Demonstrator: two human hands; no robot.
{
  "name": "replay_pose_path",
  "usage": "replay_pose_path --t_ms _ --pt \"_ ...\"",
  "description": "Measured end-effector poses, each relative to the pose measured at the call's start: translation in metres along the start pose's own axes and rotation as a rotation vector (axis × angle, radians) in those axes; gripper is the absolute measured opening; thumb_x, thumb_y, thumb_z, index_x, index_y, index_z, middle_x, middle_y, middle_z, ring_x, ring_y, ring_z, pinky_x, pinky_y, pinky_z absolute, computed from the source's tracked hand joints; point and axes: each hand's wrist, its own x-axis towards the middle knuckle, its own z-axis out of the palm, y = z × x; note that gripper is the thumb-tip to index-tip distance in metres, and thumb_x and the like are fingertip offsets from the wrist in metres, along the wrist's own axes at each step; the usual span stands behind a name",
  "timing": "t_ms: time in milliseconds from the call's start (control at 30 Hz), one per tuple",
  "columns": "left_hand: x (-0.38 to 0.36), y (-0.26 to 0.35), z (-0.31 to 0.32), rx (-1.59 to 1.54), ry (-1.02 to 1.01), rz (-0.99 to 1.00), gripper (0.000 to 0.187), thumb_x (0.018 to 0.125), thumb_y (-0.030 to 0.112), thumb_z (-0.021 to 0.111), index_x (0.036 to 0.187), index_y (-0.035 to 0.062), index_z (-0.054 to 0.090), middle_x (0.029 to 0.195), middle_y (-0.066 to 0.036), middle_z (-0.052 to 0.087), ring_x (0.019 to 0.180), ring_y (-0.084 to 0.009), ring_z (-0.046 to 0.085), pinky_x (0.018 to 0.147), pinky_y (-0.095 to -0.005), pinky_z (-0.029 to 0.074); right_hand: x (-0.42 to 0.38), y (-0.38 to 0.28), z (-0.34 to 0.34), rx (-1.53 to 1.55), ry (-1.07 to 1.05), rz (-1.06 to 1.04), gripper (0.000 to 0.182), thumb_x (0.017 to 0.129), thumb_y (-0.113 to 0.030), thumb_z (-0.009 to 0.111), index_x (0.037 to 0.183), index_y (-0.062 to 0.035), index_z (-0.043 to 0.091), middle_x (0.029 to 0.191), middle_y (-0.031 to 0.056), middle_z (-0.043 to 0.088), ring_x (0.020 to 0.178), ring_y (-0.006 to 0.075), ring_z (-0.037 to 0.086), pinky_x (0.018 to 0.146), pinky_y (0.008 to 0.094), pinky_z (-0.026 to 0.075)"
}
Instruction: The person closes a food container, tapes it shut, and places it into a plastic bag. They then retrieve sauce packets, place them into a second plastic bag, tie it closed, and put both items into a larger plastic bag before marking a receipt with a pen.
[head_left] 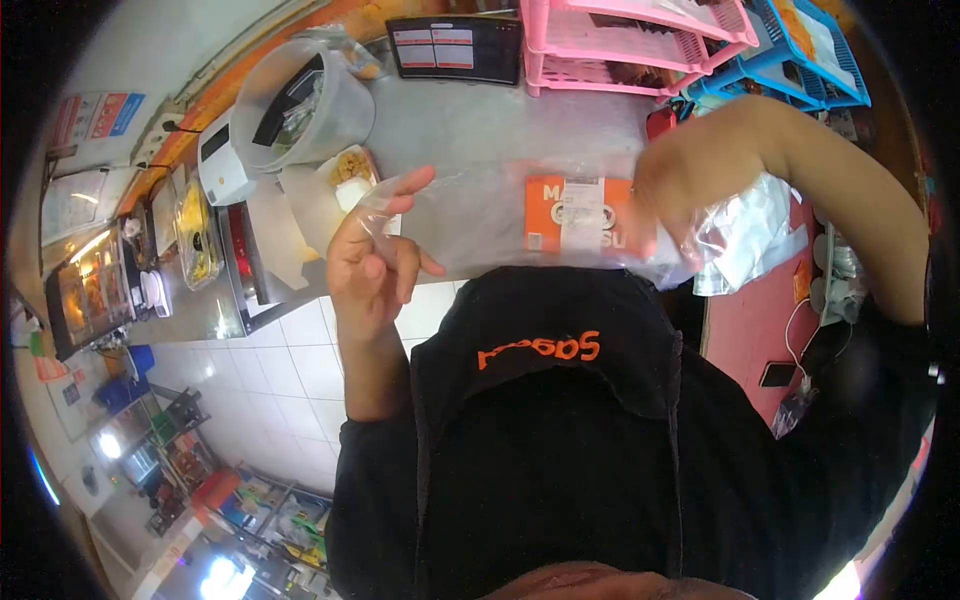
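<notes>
My left hand (378, 262) is raised at the left end of a clear plastic bag (460, 215), index finger stretched out and the others bent apart from it. The film runs right at its fingers. An orange box (541, 212) with a white printed label (582, 213) lies within the bag's outline, above the steel counter. At the box's right end is my right hand (660, 195), bent down and smeared by motion, overlapping the film. Its fingers do not show clearly. Crumpled clear plastic (750, 240) spreads to the right, below the right wrist.
Beyond the box is the steel counter (450, 120), with a tablet (455, 50), pink trays (620, 75) and blue trays (800, 75). A clear tub (345, 105) and a tray of food (352, 168) are at the left. A phone (778, 374) lies on the red surface (735, 335).
</notes>
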Motion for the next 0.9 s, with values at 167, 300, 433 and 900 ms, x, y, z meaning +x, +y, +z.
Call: replay_pose_path --t_ms 167,300,433,900 --pt "0.004 -0.016 0.039 0.287 -0.088 0.041 0.073 0.075 0.036 0.082 0.127 -0.0036 0.050 0.142 -0.030 0.040 0.083 -0.0196 0.065 0.083 -0.0348 0.055 0.003 -0.001 0.060 -1.437 0.662 -0.109 0.010 0.070 -0.017 0.066 0.077 -0.0093 0.068 0.073 0.0084 0.064 0.084 0.0219 0.065 0.086 0.0378 0.047" --pt "0.011 -0.070 0.075 0.723 -0.156 0.064 0.064 0.072 0.025 0.083 0.123 0.0032 0.050 0.117 -0.021 0.056 0.097 -0.0243 0.065 0.085 -0.0395 0.051 0.061 0.027 0.037 -1.387 1.066 -0.850 0.007 0.069 -0.019 0.068 0.070 -0.0131 0.067 0.089 0.0056 0.063 0.095 0.0210 0.059 0.092 0.0374 0.041" --pt "0.036 -0.098 0.078 0.725 0.159 -0.203 0.037 0.070 0.019 0.080 0.092 0.0049 0.054 0.085 -0.007 0.062 0.086 -0.0249 0.063 0.080 -0.0403 0.049 0.136 0.081 0.024 -0.311 1.434 -1.047 0.036 0.070 -0.022 0.078 0.103 -0.0109 0.067 0.123 0.0108 0.057 0.116 0.0322 0.051 0.102 0.0436 0.035" --pt "0.032 -0.098 -0.026 1.375 -0.295 0.118 0.090 0.057 0.051 0.082 0.127 0.0032 0.050 0.135 -0.021 0.045 0.132 -0.0401 0.036 0.109 -0.0522 0.027 0.417 0.154 -0.012 0.274 1.154 -0.783 0.033 0.083 -0.035 0.063 0.100 -0.0064 0.062 0.095 0.0135 0.061 0.091 0.0246 0.058 0.084 0.0399 0.045"
